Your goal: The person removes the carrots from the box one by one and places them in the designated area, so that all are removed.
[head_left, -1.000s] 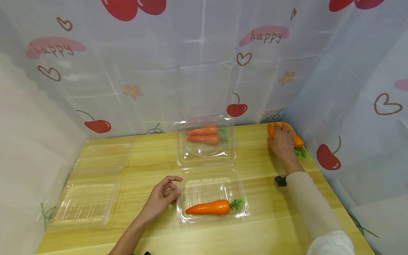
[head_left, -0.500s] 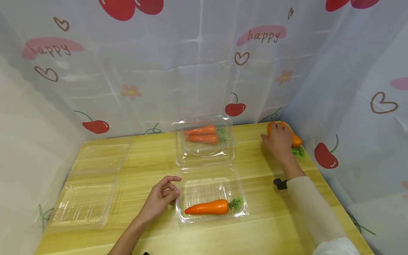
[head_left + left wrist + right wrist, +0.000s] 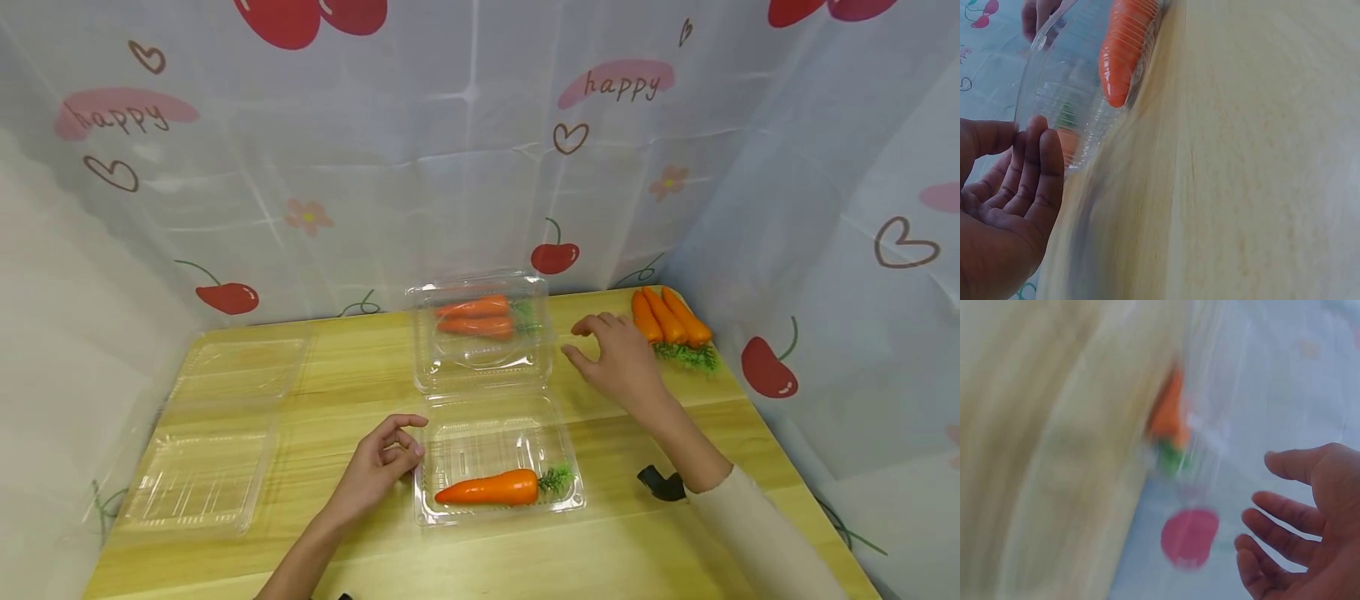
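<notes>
A clear plastic clamshell box (image 3: 480, 437) stands unfolded on the table, its lid (image 3: 480, 371) raised at the back. One orange carrot (image 3: 487, 487) with a green top lies along the near side of its base. My left hand (image 3: 375, 471) pinches the base's left rim between thumb and fingers, as the left wrist view shows closely (image 3: 1019, 187). Spread and holding nothing, my right hand (image 3: 622, 367) hovers between the lid and three carrots (image 3: 671, 321) at the back right corner. Two redder carrots (image 3: 476, 327) show through the lid; whether they touch it, I cannot tell.
Another unfolded clear box (image 3: 198, 479) lies at the left of the wooden table (image 3: 345, 367). A printed curtain (image 3: 420, 208) borders the table's back and right side. Blur softens the right wrist view.
My right hand has left the carrots at the back right corner and moved left and nearer, with nothing in it. All three carrots there now show. My left hand stays at the rim.
</notes>
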The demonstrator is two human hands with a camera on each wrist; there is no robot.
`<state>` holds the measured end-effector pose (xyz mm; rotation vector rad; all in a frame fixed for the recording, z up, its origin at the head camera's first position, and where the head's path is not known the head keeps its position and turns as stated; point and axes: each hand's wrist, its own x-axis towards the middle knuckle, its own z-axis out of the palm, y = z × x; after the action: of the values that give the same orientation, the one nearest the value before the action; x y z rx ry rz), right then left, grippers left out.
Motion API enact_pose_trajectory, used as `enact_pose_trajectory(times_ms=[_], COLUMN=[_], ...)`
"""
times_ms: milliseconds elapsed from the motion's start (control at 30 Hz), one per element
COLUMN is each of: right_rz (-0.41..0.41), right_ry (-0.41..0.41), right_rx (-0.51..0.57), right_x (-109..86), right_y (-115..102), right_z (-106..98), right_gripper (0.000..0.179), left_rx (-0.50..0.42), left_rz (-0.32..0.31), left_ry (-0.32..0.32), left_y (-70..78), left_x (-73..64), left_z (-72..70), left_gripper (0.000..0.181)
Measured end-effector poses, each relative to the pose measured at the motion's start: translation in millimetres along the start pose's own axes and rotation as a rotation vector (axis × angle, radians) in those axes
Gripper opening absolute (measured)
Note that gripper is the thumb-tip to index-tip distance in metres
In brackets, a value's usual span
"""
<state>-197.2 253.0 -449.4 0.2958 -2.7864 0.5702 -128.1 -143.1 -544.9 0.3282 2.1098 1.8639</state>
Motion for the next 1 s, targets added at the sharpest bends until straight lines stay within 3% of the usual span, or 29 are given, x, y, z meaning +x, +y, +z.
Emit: enact_pose_trajectory(times_ms=[233, 467, 633, 800, 1000], right_rz=[-0.152, -0.183, -0.243, -0.299, -0.322], right_ry=[-0.216, -0.507, -0.669, -0.759, -0.790], right_rx=[0.101, 0.281, 0.254, 0.173, 0.179], right_x=[-29.1, -51.2, -60.9, -64.7, -63.8], right_y=[-43.3, -66.0, -72.8, -74.7, -73.7], right_z=[22.1, 37.6, 44.1, 51.1, 53.7], right_gripper=[0.027, 0.025, 0.034, 0.035, 0.028], left_rx=[0.016, 0.030, 0.017, 0.020, 0.023], left_rz=[0.003, 0.019, -0.001, -0.003, 0.001], left_ry=[0.020, 0.017, 0.021, 0.020, 0.032], left_y=[0.0, -0.6, 0.6, 0.4, -0.8], left_x=[-1.5, -0.2, -0.2, -0.1, -0.1], left_z=[0.4, 1.8, 2.5, 2.8, 2.9], left_gripper=[0.044, 0.044, 0.044, 0.043, 0.044])
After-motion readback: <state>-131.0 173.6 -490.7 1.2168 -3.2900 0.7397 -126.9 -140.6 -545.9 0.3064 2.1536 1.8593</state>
